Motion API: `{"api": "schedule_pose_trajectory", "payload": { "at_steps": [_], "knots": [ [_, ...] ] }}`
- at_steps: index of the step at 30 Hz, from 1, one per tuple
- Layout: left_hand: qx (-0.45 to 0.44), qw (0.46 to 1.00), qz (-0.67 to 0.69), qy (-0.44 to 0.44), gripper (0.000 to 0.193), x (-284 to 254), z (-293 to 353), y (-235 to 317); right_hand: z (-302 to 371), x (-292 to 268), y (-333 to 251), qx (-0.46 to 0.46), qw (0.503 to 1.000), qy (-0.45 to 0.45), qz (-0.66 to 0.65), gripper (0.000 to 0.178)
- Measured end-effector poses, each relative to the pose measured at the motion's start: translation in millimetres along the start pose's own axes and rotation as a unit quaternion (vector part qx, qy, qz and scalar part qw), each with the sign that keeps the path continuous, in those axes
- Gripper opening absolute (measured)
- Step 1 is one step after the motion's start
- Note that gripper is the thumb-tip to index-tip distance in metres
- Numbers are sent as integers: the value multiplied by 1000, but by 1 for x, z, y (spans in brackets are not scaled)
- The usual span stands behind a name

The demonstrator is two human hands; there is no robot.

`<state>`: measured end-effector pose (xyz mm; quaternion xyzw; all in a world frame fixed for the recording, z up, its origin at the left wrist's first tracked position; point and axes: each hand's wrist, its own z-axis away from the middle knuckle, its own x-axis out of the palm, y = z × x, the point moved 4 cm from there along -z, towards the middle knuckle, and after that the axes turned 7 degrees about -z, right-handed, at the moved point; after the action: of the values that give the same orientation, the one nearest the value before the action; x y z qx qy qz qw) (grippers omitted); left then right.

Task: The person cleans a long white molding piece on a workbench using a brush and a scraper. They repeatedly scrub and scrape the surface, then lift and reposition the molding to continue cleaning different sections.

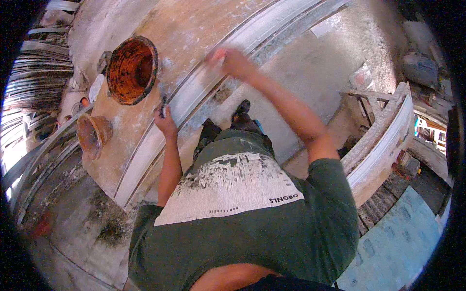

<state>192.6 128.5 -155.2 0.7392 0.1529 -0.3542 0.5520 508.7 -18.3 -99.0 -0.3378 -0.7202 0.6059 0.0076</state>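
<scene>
A long white moulding strip runs diagonally along the near edge of a stained tan tabletop. My left hand is at the strip's far-side edge, its fingers closed around a small dark tool whose kind I cannot make out. Further along the strip to the right is my right hand, smeared by motion. It grips a red-orange object, too blurred to name. Beyond my left hand stands a black-rimmed bucket, its inside coated orange-brown.
A smaller tan pot lies tilted at the table's left end. Stacked long strips fill the far left. To my right stands a curved white-edged frame, with a pale blue sheet below it.
</scene>
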Motion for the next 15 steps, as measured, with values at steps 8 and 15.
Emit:
{"api": "schedule_pose_trajectory", "payload": {
  "at_steps": [8,15],
  "knots": [
    [-8,999,17,26,21,6,3,-1,60,-148,85,34,975,159,152,12],
    [2,999,17,39,22,8,-4,6,-1,-104,24,-26,999,-12,-31,18]
  ]
}}
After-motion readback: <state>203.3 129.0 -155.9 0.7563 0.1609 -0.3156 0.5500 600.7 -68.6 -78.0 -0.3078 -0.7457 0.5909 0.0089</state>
